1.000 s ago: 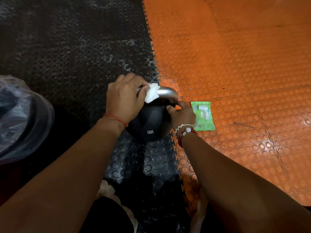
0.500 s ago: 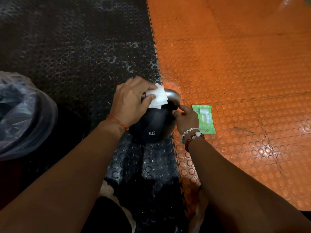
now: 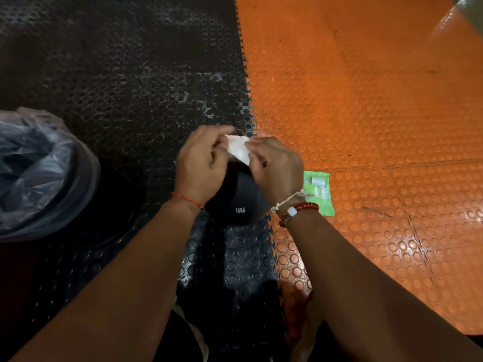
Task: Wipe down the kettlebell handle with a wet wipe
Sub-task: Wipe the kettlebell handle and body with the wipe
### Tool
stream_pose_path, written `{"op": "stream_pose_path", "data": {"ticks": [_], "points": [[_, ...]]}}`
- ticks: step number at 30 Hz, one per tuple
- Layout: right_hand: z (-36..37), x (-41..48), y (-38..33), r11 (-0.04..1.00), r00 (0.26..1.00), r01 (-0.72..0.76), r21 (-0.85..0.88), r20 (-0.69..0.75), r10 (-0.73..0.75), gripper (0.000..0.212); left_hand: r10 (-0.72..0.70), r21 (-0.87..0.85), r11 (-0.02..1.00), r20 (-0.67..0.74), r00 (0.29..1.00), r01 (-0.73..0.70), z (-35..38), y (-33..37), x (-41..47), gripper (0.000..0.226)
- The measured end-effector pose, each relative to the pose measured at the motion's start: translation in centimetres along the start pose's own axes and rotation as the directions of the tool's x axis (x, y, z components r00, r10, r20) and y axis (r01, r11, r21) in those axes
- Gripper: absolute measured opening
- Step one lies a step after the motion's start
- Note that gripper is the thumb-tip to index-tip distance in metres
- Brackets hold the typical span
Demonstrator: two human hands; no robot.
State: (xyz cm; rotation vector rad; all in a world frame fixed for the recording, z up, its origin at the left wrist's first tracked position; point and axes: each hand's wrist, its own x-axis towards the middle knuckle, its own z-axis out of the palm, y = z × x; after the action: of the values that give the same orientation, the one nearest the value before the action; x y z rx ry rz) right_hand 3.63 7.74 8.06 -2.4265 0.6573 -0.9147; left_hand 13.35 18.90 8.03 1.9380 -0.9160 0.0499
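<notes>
Above the kettlebell (image 3: 236,205): wet wipe (image 3: 239,150), pinched between both hands.
Left hand (image 3: 201,163): fingers curled on the wipe's left edge.
Right hand (image 3: 275,169): fingertips clamp its right edge.
Handle: hidden just below, equally near both.

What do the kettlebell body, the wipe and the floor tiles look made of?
The kettlebell body is matte black, no glare, printed 12KG; likely rubber or vinyl coating. The wipe looks like thin white nonwoven cloth, soft and creased. The floor tiles are studded, interlocking, slightly glossy; probably rubber or plastic.
</notes>
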Motion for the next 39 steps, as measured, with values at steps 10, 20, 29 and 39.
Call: {"op": "stream_pose_path", "data": {"ticks": [10, 20, 29, 39], "points": [[0.2, -0.5, 0.1, 0.949, 0.97, 0.224, -0.22, 0.146, -0.195, 0.026, -0.756, -0.278, 0.573, 0.185, 0.629, 0.771, 1.5, -6.3, -5.6, 0.053], [0.7, -0.3, -0.5, 0.93, 0.944, 0.271, -0.25, 0.256, -0.206, 0.019, -0.776, -0.331, 0.533, 0.175, 0.606, 0.779, 2.2, -6.8, -4.8, 0.037], [-0.6, 1.4, -1.6, 0.934, 0.93, 0.247, -0.259, 0.333, -0.153, 0.011, -0.769, -0.381, 0.516, 0.188, 0.611, 0.767, 2.3, -6.7, -4.7, 0.035], [-1.4, 3.7, -2.4, 0.941, 0.851, 0.255, -0.221, 0.514, -0.109, 0.017, -0.779, -0.355, 0.521, 0.174, 0.602, 0.776, 2.7, -6.6, -4.8, 0.034]]}}
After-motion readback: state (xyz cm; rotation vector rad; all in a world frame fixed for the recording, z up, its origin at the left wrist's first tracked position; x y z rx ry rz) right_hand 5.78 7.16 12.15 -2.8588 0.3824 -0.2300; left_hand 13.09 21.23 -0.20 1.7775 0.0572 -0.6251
